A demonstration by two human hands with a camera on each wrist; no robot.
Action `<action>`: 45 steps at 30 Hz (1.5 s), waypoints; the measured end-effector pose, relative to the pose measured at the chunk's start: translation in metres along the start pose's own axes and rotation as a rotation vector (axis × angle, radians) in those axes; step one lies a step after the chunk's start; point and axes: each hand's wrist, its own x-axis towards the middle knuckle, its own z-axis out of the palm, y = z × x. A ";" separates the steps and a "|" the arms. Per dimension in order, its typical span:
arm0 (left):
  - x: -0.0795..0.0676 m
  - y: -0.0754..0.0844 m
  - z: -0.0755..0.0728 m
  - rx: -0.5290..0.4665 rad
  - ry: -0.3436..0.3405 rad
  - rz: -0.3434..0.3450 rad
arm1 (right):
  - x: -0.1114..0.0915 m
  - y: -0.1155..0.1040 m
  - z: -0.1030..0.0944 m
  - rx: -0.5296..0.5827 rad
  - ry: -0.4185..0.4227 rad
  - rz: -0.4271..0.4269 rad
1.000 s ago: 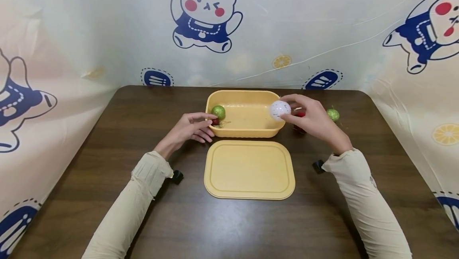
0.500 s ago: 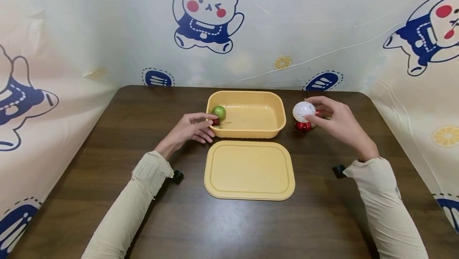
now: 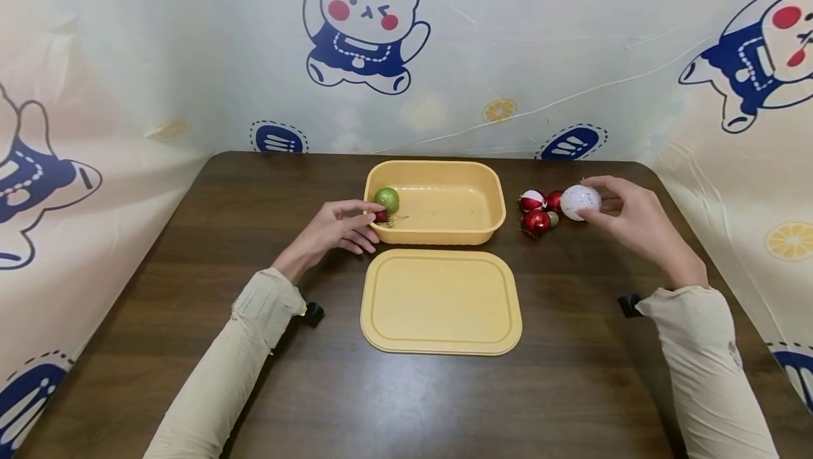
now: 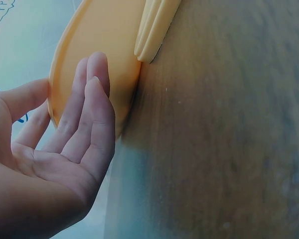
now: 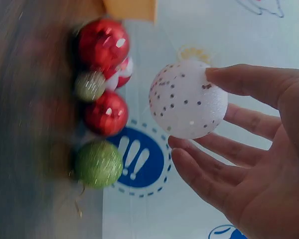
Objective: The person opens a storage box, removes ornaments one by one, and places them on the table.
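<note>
My right hand [image 3: 641,222] pinches a white speckled Christmas bauble [image 3: 580,203] between thumb and fingers. In the right wrist view the bauble [image 5: 188,99] is held up off the table, beside the other baubles. My left hand [image 3: 333,229] grips the left rim of a yellow plastic box [image 3: 483,235]; in the left wrist view several fingers lie along its outer wall. Inside the box, at its left end, are a green glitter bauble [image 3: 387,199] and a small dark red bauble [image 3: 382,216], partly behind my fingers.
Right of the box lie red baubles [image 3: 536,222], a red-and-white one [image 3: 532,200] and a small gold one [image 3: 553,219]. A green bauble [image 5: 98,164] shows in the right wrist view. The yellow lid [image 3: 441,301] lies flat before the box on the brown table [image 3: 305,388].
My right hand has carried the white bauble rightward, from the box's right edge to beyond the red baubles, uncovering them. The left hand has stayed at the box.
</note>
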 end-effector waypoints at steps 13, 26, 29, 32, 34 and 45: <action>0.000 -0.001 -0.001 0.005 -0.001 0.004 | 0.011 0.018 0.014 -0.128 -0.146 0.028; -0.001 0.001 0.000 -0.001 -0.010 0.005 | 0.012 0.030 0.021 -0.152 -0.188 0.036; 0.000 0.001 0.000 0.000 -0.006 0.002 | 0.014 0.032 0.022 -0.149 -0.205 0.054; 0.000 0.000 -0.001 -0.005 -0.006 0.004 | 0.015 0.032 0.024 -0.148 -0.216 0.062; 0.000 0.000 -0.001 -0.009 -0.008 0.007 | 0.015 0.033 0.024 -0.150 -0.219 0.061; 0.000 -0.001 -0.001 -0.008 -0.007 0.011 | 0.012 0.030 0.020 -0.139 -0.188 0.043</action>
